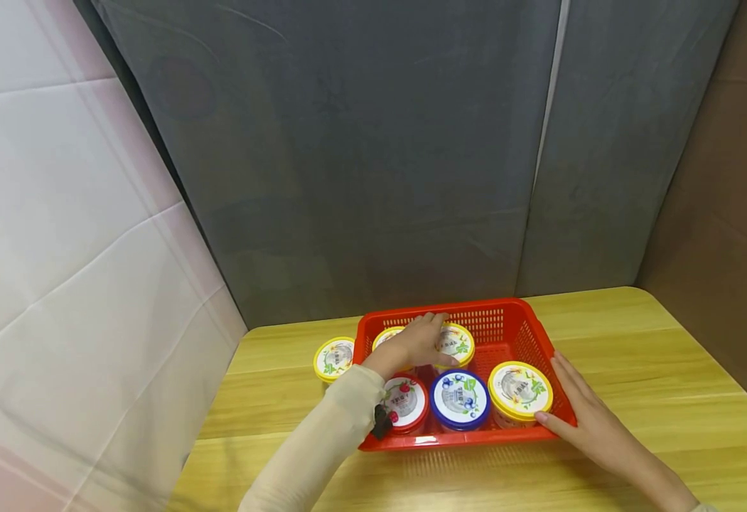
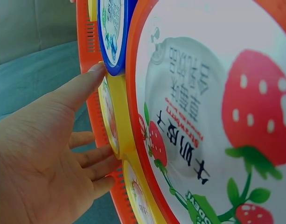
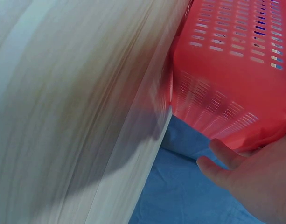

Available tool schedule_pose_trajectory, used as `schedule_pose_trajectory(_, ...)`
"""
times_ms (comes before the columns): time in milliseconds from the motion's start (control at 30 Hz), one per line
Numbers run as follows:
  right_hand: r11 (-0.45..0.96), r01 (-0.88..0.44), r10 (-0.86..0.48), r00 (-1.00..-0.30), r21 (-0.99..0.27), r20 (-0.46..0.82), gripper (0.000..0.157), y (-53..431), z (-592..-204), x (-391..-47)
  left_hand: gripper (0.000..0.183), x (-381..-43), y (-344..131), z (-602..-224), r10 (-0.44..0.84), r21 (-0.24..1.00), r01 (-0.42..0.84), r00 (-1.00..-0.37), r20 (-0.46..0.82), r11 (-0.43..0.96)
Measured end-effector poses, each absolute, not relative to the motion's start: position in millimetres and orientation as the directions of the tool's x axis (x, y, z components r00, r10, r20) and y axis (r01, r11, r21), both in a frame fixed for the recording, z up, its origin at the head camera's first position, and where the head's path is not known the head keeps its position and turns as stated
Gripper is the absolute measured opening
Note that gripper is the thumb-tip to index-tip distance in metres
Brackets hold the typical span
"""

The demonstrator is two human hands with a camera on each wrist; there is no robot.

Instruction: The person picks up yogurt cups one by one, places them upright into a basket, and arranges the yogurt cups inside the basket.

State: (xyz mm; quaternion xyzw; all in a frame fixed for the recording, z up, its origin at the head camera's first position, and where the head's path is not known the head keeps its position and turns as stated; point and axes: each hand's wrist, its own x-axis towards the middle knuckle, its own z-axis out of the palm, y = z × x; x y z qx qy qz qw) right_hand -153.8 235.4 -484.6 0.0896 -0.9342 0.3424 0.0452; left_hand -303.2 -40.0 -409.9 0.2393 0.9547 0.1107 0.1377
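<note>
In the head view a red plastic basket (image 1: 411, 442) holds several round tubs with printed lids. My left hand (image 1: 418, 341) reaches over the back row and grips a yellow-lidded tub (image 1: 458, 343), thumb and fingers at opposite sides of its lid. Another yellow-lidded tub (image 1: 386, 334) is partly hidden behind that hand. In front stand a red-lidded strawberry tub (image 2: 189, 107), a blue-lidded tub (image 1: 460, 398) and a third yellow-lidded tub (image 1: 520, 390). My right hand (image 1: 593, 427) lies along the basket's right side, fingers straight outside it, thumb over the rim near the front-right tub.
A separate yellow-lidded tub (image 1: 335, 358) stands on the wooden table (image 1: 271, 398) just left of the basket. A dark grey partition (image 1: 360, 178) rises behind the table, with a white panel (image 1: 79, 213) at the left and a brown one (image 1: 725, 213) at the right.
</note>
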Motion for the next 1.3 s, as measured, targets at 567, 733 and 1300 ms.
schedule_pose_trajectory(567, 0.756, -0.187, -0.137, -0.982, -0.628, 0.129, 0.097, 234.6, -484.5, -153.5, 0.090, -297.3, -73.7, -383.5, 0.519, 0.312, 0.481, -0.853, -0.048, 0.819)
schedule_pose_trajectory(733, 0.763, -0.165, -0.134, -0.986, -0.625, 0.097, 0.098, 234.2, -483.6, -154.2, 0.087, -293.6, -97.3, -378.6, 0.503, 0.336, 0.478, -0.864, 0.014, 0.812)
schedule_pose_trajectory(1300, 0.759, -0.179, -0.141, -0.984, -0.625, 0.111, 0.097, 234.6, -481.4, -152.7, 0.085, -279.7, -181.1, -389.8, 0.358, 0.393, 0.357, -0.931, 0.073, 0.847)
